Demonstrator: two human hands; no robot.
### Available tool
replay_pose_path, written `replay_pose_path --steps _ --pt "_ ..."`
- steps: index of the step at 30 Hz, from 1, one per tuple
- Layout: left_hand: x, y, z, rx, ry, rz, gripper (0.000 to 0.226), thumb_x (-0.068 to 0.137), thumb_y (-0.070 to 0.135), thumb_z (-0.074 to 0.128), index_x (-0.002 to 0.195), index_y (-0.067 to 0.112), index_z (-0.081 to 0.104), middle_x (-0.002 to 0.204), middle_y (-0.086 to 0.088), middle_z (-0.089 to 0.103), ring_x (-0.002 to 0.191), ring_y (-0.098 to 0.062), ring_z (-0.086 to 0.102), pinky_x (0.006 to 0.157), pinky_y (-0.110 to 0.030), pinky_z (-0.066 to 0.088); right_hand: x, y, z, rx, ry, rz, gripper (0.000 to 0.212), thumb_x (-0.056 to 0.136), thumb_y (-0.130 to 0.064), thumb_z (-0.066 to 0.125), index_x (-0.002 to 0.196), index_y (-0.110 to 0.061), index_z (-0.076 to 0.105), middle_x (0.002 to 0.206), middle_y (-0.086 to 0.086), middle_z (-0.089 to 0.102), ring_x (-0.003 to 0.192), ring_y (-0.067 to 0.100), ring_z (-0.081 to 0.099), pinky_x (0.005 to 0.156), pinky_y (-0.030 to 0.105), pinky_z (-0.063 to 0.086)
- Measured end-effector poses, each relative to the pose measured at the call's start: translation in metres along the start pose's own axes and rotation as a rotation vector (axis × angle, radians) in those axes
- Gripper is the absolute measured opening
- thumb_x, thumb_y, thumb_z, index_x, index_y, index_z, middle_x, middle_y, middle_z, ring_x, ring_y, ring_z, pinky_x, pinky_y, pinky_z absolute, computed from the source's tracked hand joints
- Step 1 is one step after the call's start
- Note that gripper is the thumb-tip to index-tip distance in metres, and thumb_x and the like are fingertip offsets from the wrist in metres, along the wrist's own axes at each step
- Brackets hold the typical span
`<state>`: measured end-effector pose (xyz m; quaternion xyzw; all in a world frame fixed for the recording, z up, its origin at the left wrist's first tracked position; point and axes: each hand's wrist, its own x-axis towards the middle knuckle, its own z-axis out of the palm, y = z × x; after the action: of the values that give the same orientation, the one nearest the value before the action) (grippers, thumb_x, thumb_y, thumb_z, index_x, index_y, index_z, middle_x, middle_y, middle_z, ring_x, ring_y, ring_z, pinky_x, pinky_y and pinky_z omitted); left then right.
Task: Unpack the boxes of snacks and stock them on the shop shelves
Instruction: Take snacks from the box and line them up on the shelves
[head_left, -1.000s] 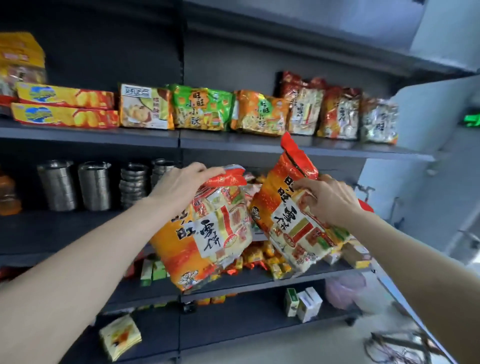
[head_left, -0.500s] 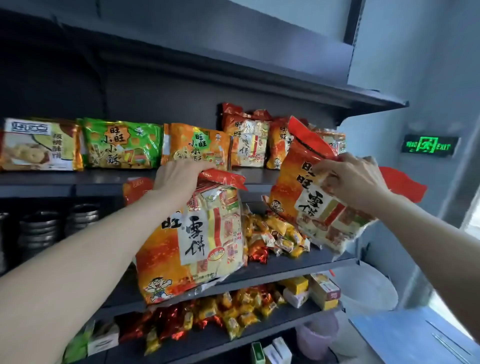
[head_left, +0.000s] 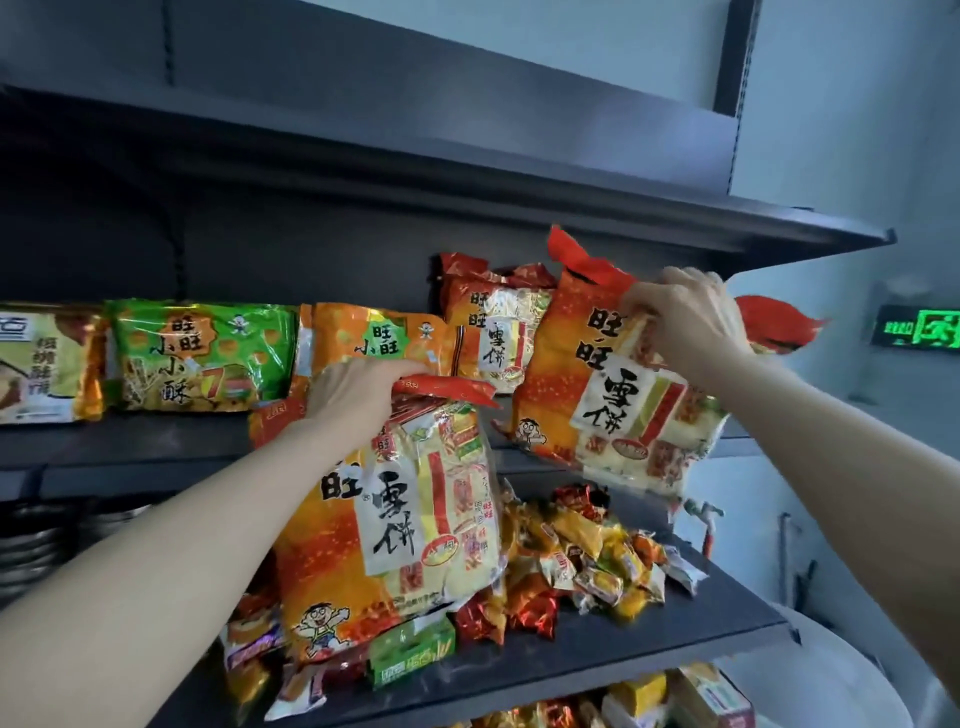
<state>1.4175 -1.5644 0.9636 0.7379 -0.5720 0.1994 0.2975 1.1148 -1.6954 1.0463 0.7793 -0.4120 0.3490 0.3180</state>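
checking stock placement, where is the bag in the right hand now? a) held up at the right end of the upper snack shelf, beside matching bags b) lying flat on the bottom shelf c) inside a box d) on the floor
a: the right hand grips the orange rice cracker bag by its top at the upper shelf, beside the matching bags standing there.

Snack bags (head_left: 395, 525) glossy plastic film, crinkled, catching light. Shelf (head_left: 649, 654) below them: matt dark metal (smooth-looking). Loose sweets (head_left: 587, 561) on shelf in shiny foil wrappers.
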Motion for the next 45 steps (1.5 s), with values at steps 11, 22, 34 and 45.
replay_pose_path --steps 11,22,34,45 --pt "0.061 0.017 0.042 0.067 -0.063 -0.151 0.068 0.095 -0.005 0.041 0.128 0.053 0.053 0.101 0.011 0.063 0.066 -0.011 0.057 0.051 -0.027 0.048 0.116 0.022 0.117 0.019 0.127 -0.115 0.038 0.090 0.003 0.061 0.122 -0.017 0.068 0.104 0.013 0.066 0.102 0.033 0.055 0.092 0.041 0.037" --pt "0.105 0.004 0.064 0.062 -0.110 -0.274 0.063 0.095 -0.001 0.041 0.122 0.053 0.057 0.130 0.011 0.054 0.104 -0.014 0.056 0.085 -0.038 0.055 0.216 0.005 0.237 0.164 0.173 -0.287 0.030 0.087 -0.008 0.067 0.112 -0.024 0.067 0.108 0.009 0.070 0.111 0.031 0.050 0.093 0.042 0.026" --pt "0.112 0.013 0.065 0.061 -0.128 -0.322 0.052 0.100 0.003 0.042 0.120 0.046 0.062 0.110 0.009 0.059 0.068 -0.009 0.057 0.052 -0.022 0.046 0.186 -0.042 0.321 0.338 -0.111 -0.211 0.057 0.098 -0.053 0.048 0.147 -0.023 0.041 0.162 0.015 0.022 0.149 0.037 0.019 0.114 0.065 0.017" --pt "0.080 0.026 0.036 0.032 -0.031 -0.205 0.034 0.099 0.008 0.049 0.113 0.033 0.069 0.104 0.003 0.063 0.069 -0.009 0.050 0.065 -0.031 0.044 0.091 -0.056 0.223 0.489 -0.046 -0.233 0.044 0.104 -0.039 0.040 0.144 -0.022 0.043 0.126 0.013 0.062 0.115 0.037 0.057 0.102 0.055 0.037"
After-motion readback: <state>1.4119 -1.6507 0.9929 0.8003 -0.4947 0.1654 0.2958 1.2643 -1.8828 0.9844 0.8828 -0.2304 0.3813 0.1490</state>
